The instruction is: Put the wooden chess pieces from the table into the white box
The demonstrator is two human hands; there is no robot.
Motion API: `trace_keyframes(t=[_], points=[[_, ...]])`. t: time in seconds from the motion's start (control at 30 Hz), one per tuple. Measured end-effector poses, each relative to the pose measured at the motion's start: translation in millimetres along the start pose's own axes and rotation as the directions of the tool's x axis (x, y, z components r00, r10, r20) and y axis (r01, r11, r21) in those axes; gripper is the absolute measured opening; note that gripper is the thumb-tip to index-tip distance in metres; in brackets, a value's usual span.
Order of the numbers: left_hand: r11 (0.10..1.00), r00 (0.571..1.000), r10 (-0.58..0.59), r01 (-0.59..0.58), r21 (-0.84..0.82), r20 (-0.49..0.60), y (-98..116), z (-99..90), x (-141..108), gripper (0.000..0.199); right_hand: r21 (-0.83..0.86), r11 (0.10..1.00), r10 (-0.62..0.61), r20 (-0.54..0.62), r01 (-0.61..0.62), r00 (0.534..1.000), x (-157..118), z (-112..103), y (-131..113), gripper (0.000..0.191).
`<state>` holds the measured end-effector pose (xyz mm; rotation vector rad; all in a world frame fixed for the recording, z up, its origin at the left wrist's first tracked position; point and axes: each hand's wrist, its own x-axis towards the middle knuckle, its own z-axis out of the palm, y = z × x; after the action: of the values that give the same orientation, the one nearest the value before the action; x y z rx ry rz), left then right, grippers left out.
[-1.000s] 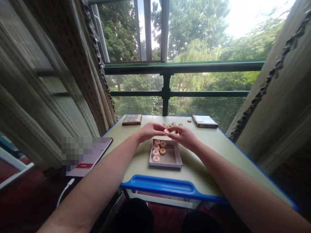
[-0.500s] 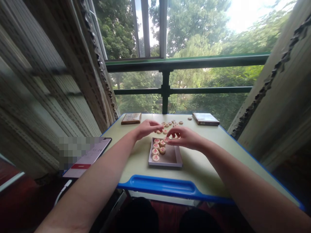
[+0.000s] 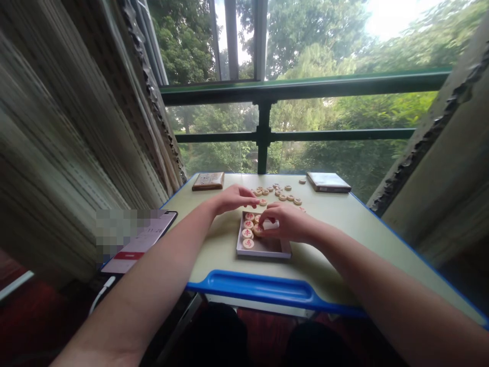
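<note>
A shallow white box [image 3: 264, 253] holds several round wooden xiangqi pieces with red characters, among them a piece [image 3: 248, 244] in the left column. My right hand [image 3: 286, 221] reaches into the box, its fingertips closed on a xiangqi piece [image 3: 258, 230] in the second column. Beyond the box's far left corner is my left hand [image 3: 235, 198], low over the table, fingers stretched out. Its fingertips are close to a loose red-marked piece [image 3: 263, 202]. Whether they touch a piece beneath them is hidden. Part of the box is covered by my right hand.
Several loose pieces [image 3: 282, 197] lie scattered behind the box. A brown box [image 3: 208, 181] is at the back left, a pale flat box [image 3: 328, 182] at the back right. The table [image 3: 214, 244] has a blue tray edge [image 3: 260, 289]. A phone [image 3: 141, 242] with a cable lies left.
My right hand has lowered a piece into the second column of the box. My left hand stays by the loose pieces, its fingers reaching a little further right. The view has shifted slightly.
</note>
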<state>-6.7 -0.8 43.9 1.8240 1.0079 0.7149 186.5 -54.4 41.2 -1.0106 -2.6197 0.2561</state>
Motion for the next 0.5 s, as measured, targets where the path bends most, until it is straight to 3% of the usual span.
trace_keyframes(t=[0.5], points=[[0.995, 1.0, 0.019, -0.019, 0.101, -0.002, -4.2, 0.1, 1.0, 0.034, -0.034, 0.999, -0.012, -0.087, 0.009, 0.996, 0.8, 2.2, -0.5, 0.021]])
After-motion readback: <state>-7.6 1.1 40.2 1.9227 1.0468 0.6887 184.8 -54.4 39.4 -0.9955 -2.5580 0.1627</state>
